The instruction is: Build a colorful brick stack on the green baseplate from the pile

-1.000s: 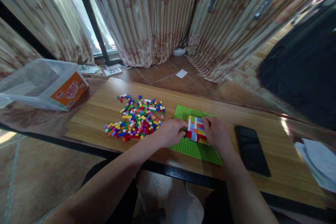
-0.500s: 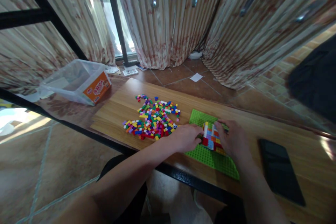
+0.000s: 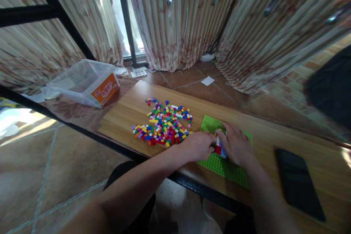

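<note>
On the green plate (image 3: 229,171), the block (image 3: 218,149) looks partly assembled; my right hand (image 3: 239,145) holds it, my left hand (image 3: 197,146) sits narrow beside it, grip unclear. Unjoined bricks (image 3: 163,125) lie left.

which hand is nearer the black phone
The right hand: it lies over the brick build, on the side toward the phone. The left hand is at the build's far side, by the loose bricks.
</note>
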`<action>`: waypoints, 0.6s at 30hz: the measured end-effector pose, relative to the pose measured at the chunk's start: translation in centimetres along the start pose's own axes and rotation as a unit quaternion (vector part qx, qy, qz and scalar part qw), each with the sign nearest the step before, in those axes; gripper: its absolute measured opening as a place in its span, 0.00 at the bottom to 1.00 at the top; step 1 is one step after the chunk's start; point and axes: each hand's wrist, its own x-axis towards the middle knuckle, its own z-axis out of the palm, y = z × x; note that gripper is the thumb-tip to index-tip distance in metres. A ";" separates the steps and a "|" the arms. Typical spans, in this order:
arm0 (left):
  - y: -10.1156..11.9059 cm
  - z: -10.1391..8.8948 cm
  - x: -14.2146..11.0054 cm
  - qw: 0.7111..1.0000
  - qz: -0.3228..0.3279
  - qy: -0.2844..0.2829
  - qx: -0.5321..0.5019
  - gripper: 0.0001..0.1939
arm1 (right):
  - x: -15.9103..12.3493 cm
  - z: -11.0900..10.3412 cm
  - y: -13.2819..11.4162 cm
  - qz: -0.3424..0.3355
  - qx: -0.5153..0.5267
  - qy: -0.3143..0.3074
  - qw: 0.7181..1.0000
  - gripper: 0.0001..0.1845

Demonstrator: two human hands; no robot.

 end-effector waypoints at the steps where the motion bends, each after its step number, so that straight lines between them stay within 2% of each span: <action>1: 0.0 0.1 0.0 1.000 0.002 0.002 0.002 0.09 | 0.0 0.0 0.0 0.001 -0.002 -0.002 1.000 0.32; 13: 0.5 0.2 -0.1 1.000 0.004 -0.001 0.024 0.09 | 0.1 0.1 -0.2 0.019 -0.015 -0.010 1.000 0.31; 18: 0.6 0.4 0.0 0.999 0.003 0.004 0.049 0.09 | 0.1 0.2 -0.3 0.010 -0.008 0.019 1.000 0.28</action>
